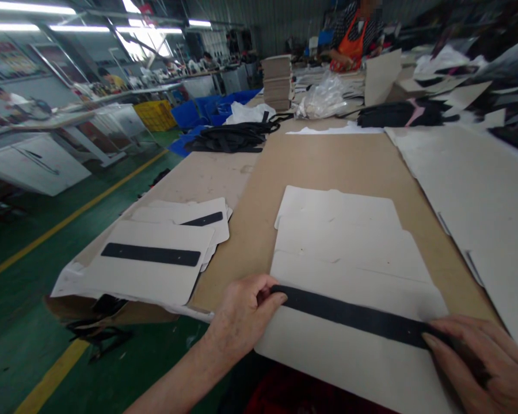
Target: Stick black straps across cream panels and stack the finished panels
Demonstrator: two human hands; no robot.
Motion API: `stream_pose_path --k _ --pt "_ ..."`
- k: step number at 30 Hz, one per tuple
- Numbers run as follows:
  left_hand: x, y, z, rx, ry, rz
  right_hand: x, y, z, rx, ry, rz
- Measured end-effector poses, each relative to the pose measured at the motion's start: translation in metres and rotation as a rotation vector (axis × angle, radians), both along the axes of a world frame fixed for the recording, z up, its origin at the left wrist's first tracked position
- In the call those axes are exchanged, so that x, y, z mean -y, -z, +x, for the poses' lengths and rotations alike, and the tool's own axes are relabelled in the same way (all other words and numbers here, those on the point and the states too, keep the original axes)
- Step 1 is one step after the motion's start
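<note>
A long black strip point(349, 315) stretches between my two hands, just over or on a pale cardboard panel point(328, 356). Its left end is pinched between the thumb and fingers of my left hand point(246, 310). Thumb and fingers of my right hand point(479, 356) close on the other end, which they partly hide. Small holes show near the strip's right end. Behind the front panel, more pale panels point(341, 215) overlap in a staggered row. To the left lies a stack of panels point(147, 276), its top one bearing a black strip point(151, 254) across it.
Black fabric pieces point(228, 138) and a tall cardboard stack point(277, 83) sit farther back on the table. Clear plastic bags point(322, 98) lie beside them. Large pale sheets point(479, 184) cover the right side. Across the table stands a person in an orange apron point(349, 43).
</note>
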State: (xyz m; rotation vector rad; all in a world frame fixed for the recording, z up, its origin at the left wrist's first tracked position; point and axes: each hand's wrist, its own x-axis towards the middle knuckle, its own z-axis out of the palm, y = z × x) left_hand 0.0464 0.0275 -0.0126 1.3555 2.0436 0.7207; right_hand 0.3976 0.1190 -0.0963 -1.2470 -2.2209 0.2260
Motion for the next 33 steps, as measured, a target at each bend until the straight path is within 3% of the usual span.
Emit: stream_pose_path --k 3,8,17,21,23,28,33 --pt "-0.001 -0.001 0.001 -0.011 0.001 -0.005 -0.004 0.003 0.005 0.061 -0.075 0.085" --pt "-0.002 -0.004 0.003 -0.031 -0.003 -0.028 -0.004 0.002 0.004 0.058 -0.08 0.125" --pt "-0.001 0.003 0.002 -0.081 -0.014 -0.036 -0.007 0.006 0.008 0.098 -0.096 0.128" --pt "0.0 0.004 0.005 -0.242 -0.011 0.074 -0.002 0.002 0.002 0.115 -0.078 0.156" --pt "0.001 0.004 0.007 -0.349 0.091 0.167 0.003 -0.007 -0.006 0.13 -0.066 0.148" --pt "0.006 0.006 0.011 -0.58 0.531 0.255 0.018 -0.032 -0.024 0.275 -0.105 0.046" --pt "0.013 0.008 0.012 -0.777 0.695 0.199 0.032 -0.039 -0.02 0.487 -0.185 0.12"
